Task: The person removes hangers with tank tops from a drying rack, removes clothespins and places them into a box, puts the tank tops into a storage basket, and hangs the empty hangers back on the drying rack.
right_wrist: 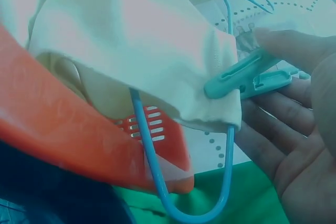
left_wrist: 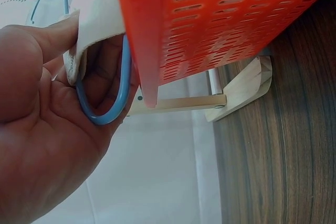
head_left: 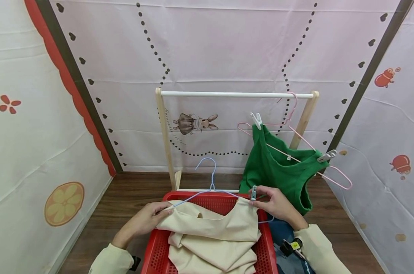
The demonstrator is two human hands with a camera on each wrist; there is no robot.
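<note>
A cream sleeveless garment lies over the red basket, with a blue hanger threaded through its shoulders. At its left shoulder, my left hand pinches the cloth together with the hanger's looped end. My right hand holds a blue-green clothespin by its handles, thumb on one side and fingers behind. The clothespin's front end lies over the right shoulder strap, beside the hanger wire. Beyond that strap the hanger's right loop sticks out bare.
The red basket stands in front of a wooden rack with a white bar. From the bar hangs a pink hanger bearing a green garment, fixed by pale clips. Blue denim lies right of the basket.
</note>
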